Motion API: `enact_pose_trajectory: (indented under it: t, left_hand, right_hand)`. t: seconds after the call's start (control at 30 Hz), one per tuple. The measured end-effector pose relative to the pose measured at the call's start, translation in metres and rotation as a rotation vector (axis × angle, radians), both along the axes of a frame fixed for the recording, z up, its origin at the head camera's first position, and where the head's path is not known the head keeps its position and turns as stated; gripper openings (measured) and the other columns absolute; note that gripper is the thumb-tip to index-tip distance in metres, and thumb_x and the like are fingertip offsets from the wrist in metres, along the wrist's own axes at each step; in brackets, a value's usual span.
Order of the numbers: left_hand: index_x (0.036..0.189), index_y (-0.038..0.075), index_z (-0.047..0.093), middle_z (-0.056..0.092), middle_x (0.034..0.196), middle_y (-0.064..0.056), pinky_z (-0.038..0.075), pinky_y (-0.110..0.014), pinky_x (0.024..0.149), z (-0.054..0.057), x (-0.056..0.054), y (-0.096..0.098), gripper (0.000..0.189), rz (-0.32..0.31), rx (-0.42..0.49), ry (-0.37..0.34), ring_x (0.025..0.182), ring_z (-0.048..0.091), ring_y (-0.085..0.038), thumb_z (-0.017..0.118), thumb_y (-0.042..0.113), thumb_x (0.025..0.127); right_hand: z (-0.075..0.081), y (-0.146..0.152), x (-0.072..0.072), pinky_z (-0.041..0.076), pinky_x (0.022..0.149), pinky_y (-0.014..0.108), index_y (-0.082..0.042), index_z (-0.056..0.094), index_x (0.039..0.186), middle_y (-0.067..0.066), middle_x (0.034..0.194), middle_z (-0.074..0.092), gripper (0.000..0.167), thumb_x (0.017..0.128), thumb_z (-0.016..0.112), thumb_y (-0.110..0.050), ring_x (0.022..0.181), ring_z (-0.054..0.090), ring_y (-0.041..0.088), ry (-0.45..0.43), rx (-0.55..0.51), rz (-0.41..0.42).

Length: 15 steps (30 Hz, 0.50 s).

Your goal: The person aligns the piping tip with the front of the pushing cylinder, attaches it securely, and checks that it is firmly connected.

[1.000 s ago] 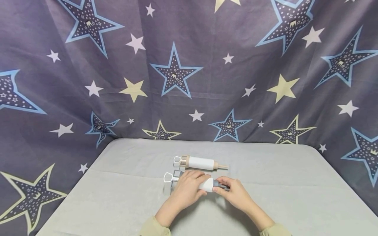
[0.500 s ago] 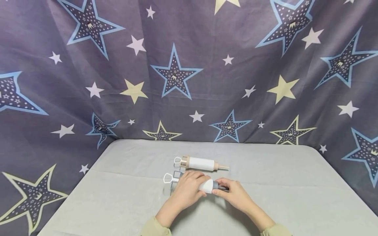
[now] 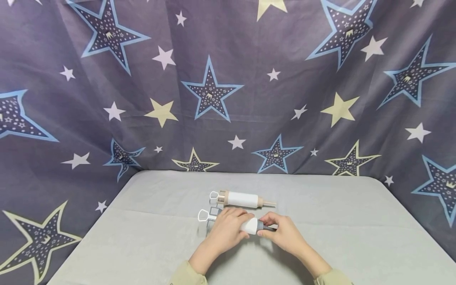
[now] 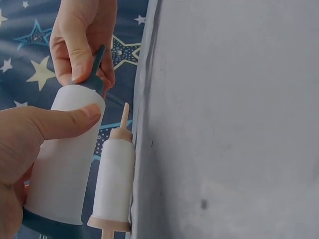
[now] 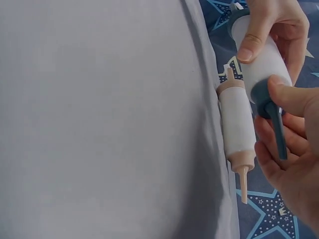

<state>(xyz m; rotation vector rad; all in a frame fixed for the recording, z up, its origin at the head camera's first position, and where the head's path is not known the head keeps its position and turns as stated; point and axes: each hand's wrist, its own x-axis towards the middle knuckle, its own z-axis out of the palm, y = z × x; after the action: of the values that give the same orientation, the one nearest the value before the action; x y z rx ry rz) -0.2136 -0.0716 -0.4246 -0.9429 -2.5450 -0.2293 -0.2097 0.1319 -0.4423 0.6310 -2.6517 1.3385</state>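
Note:
A large syringe (image 3: 249, 226) with a white barrel, a dark grey-blue cap and nozzle, and a white loop handle lies across both hands over the table. My left hand (image 3: 228, 229) grips its barrel, thumb along the near side in the left wrist view. At the nozzle end, my right hand (image 3: 285, 233) pinches the dark cap (image 5: 262, 94) between thumb and fingers. The thin nozzle (image 5: 278, 132) sticks out past these fingers. Just behind lies a second syringe (image 3: 243, 198), white with beige ends, its nozzle also pointing right; neither hand touches it.
Both syringes are on a table with a pale grey cloth (image 3: 142, 237). Behind it and at the sides hangs a dark curtain (image 3: 249, 103) printed with stars. The beige syringe lies close to the left hand's knuckles.
The head view has tilted slightly. My right fingers have shifted a little at the cap, with more of the nozzle showing. The left hand keeps its grip; the beige syringe stays put.

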Motion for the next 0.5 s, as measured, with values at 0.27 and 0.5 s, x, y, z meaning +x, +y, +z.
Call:
enact_pose_trajectory:
  t: [0.27,0.5]
  left_hand:
    - [0.114,0.021,0.062,0.062,0.106,0.006,0.041,-0.03,0.089,-0.0005,-0.0012,0.0022,0.054,0.018,0.007,0.009,0.098,0.057,-0.013,0.075,0.038,0.065]
    - [0.113,0.019,0.062,0.062,0.104,0.005,0.042,-0.033,0.091,-0.0051,-0.0051,0.0023,0.054,0.014,0.023,-0.049,0.097,0.057,-0.013,0.075,0.037,0.065]
  right_hand:
    - [-0.0011,-0.0007,-0.0033,0.053,0.076,0.03,-0.017,0.065,0.093,-0.005,0.088,0.068,0.025,0.072,0.075,-0.027,0.084,0.064,0.012,-0.013,-0.014,-0.033]
    - [-0.0006,-0.0004,-0.0047,0.052,0.078,0.034,-0.013,0.065,0.098,0.0,0.093,0.068,0.029,0.075,0.072,-0.029,0.088,0.064,0.018,-0.043,0.021,-0.024]
